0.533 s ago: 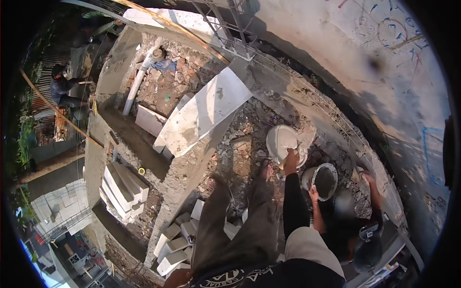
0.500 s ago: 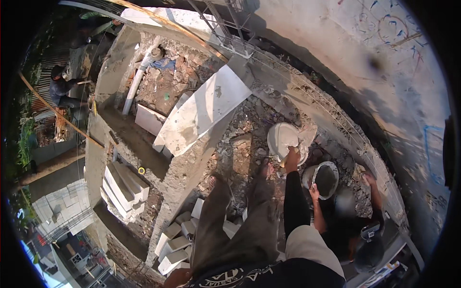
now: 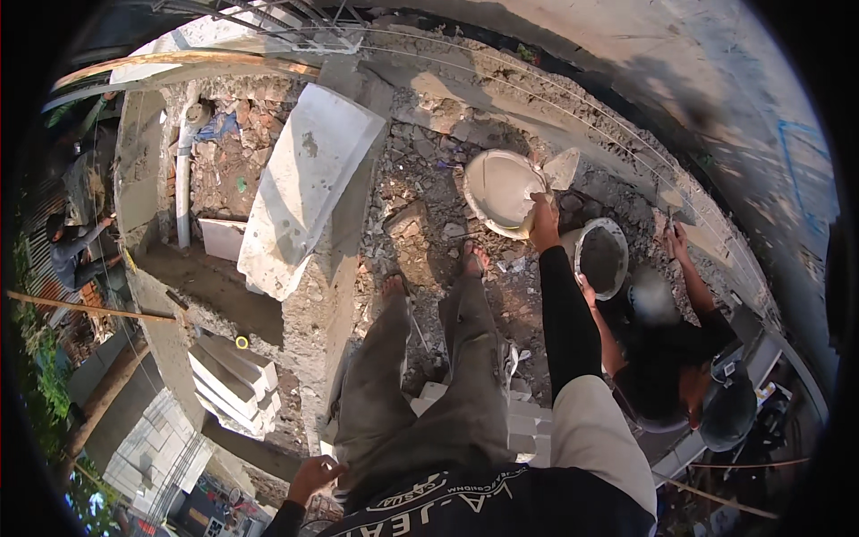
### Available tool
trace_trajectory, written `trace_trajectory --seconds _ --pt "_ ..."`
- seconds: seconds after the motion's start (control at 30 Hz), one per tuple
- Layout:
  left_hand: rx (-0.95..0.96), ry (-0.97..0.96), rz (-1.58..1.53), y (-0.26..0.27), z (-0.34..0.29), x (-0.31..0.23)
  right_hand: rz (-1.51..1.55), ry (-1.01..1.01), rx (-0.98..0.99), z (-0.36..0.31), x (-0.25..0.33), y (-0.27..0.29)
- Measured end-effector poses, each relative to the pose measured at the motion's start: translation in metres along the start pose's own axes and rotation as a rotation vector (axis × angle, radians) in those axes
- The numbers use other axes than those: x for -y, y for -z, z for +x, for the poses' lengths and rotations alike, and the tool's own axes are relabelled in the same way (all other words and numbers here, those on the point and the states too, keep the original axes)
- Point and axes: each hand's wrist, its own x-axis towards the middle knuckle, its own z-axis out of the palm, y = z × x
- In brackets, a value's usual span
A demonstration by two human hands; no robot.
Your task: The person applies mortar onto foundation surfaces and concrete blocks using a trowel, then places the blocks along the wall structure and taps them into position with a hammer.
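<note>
My right hand (image 3: 544,224) is closed around a short yellowish handle at the near right rim of a round tub (image 3: 488,217). The tool's working end cannot be made out. Pale grey wet mortar (image 3: 508,186) fills much of the tub. A flat grey piece (image 3: 562,168) leans out past the tub's far right edge. Beside my left thigh hangs my left hand (image 3: 315,476), with its fingers loosely bent and nothing visible in it. Right of the tub stands a bucket (image 3: 624,268), dark inside, with a co-worker's hand (image 3: 587,290) at its rim.
A co-worker in a dark cap (image 3: 727,417) crouches close on my right. Rubble surrounds my bare feet (image 3: 474,258). A large pale slab (image 3: 309,188) lies on the low wall to the left, near stacked white blocks (image 3: 231,380). Strings run along the right-hand wall (image 3: 573,125).
The view has turned, shifting the tub and slab leftward and up. My left hand shows more fully beside my thigh. My right hand stays over the tub, gripping the handle.
</note>
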Motion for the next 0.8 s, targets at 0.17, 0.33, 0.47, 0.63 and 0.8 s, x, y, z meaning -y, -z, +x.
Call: trace_trajectory --seconds 0.17,0.33,0.47,0.63,0.8 --pt "-0.219 -0.107 -0.126 0.018 0.017 -0.014 -0.228 0.132 0.011 0.026 0.014 0.007" --pt "-0.137 -0.028 -0.035 -0.005 -0.020 -0.008 0.883 -1.031 -0.465 0.040 0.093 -0.002" --pt "-0.071 -0.020 -0.004 -0.014 -0.025 -0.043 0.887 -0.980 -0.494 0.014 0.055 0.015" --pt "0.005 -0.036 -0.082 -0.006 -0.033 -0.041 0.687 -1.054 -0.557 -0.007 0.057 -0.013" --pt "0.134 0.157 -0.173 0.022 -0.016 -0.060 0.651 -1.001 -0.291 -0.013 0.015 0.003"
